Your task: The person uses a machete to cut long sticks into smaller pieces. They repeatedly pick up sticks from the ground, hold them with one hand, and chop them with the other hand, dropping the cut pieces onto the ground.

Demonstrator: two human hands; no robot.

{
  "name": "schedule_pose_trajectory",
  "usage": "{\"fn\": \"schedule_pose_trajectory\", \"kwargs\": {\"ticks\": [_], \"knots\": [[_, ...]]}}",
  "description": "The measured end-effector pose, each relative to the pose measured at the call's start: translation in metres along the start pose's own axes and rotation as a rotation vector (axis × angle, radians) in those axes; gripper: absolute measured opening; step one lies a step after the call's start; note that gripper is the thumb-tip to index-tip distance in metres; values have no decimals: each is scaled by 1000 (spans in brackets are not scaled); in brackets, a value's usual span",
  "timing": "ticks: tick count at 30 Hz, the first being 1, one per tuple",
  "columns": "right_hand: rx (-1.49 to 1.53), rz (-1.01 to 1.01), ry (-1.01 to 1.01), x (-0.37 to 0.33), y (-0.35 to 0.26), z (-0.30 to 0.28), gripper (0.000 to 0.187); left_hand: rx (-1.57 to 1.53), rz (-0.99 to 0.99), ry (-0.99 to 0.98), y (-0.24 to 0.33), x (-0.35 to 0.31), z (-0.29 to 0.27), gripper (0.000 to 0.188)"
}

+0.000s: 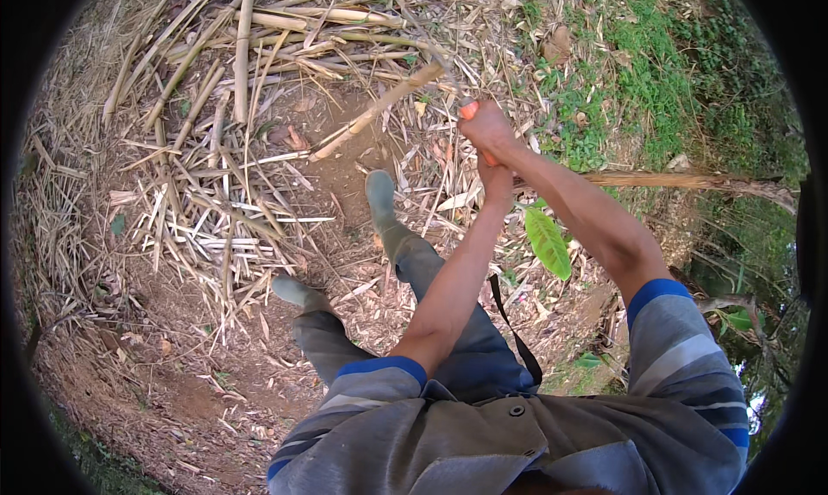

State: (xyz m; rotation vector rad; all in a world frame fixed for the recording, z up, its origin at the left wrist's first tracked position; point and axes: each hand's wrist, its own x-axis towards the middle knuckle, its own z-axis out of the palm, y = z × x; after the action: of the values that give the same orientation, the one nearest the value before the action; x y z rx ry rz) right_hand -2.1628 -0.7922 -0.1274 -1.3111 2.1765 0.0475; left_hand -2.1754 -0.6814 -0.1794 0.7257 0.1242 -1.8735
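Seen from the head camera, both hands are closed one above the other around a smooth orange handle (468, 109), of which only the rounded top end shows, at about one o'clock from the picture's middle. The right hand (488, 129) sits on top, fingers wrapped tight, its forearm running straight down to five o'clock into a blue-and-grey striped sleeve; the left hand (496, 181) grips just beneath it, touching it, with its arm reaching up from six o'clock. What the handle carries beyond the hands is hidden. Just beside the hands, toward eleven o'clock, a pale, dry bamboo stick (378, 109) lies slanted across bare brown soil, its surface fibrous and matt. Beyond it, from ten to twelve o'clock, a heap of bamboo poles and split strips (226, 81) covers the ground: round, jointed stalks on top, thin flat slivers scattered below. Two grey-green rubber boots (380, 198) stand on the earth between the heap and the body, the legs in grey trousers. At three o'clock a long brown stalk (690, 181) runs level toward the rim, with a broad green leaf (548, 241) beneath the right forearm. Grass (647, 72) borders the soil at two o'clock; open dirt lies at eight o'clock.
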Motion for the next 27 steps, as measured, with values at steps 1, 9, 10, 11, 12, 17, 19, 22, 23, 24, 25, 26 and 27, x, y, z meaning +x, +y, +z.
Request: {"fn": "schedule_pose_trajectory", "kwargs": {"ticks": [1,9,10,11,12,17,19,22,23,24,25,26,27], "knots": [[15,47,-53,5,5,-9,34,84,18,58,-6,1,10,52],[770,158,-550,-9,-30,7,13,727,343,368,79,-22,20,58],[805,181,-592,-13,-38,20,13,726,319,402,90,-23,10,56],[838,205,-636,-14,-44,33,13,785,335,428,90,-20,-11,56],[821,155,-646,-10,-34,64,11,828,360,453,85,-15,-36,57],[779,193,-574,15,-34,69,12,961,221,490,107,-3,-29,55],[623,63,-499,13,-35,76,13,843,268,369,98,3,-39,49],[370,-123,-200,41,-29,79,15,444,234,125,75,42,-58,48],[346,-134,-145,54,-40,68,16,266,164,46,69,62,-46,48],[192,-110,-188,65,-36,60,15,88,75,-27,59,66,-34,47],[34,-91,-226,81,-33,46,14,83,49,56,50,66,-19,48],[-124,-72,-262,90,-31,37,12,76,23,138,43,62,-4,48],[87,-34,-378,93,-44,33,11,72,20,233,46,67,5,49]]}}
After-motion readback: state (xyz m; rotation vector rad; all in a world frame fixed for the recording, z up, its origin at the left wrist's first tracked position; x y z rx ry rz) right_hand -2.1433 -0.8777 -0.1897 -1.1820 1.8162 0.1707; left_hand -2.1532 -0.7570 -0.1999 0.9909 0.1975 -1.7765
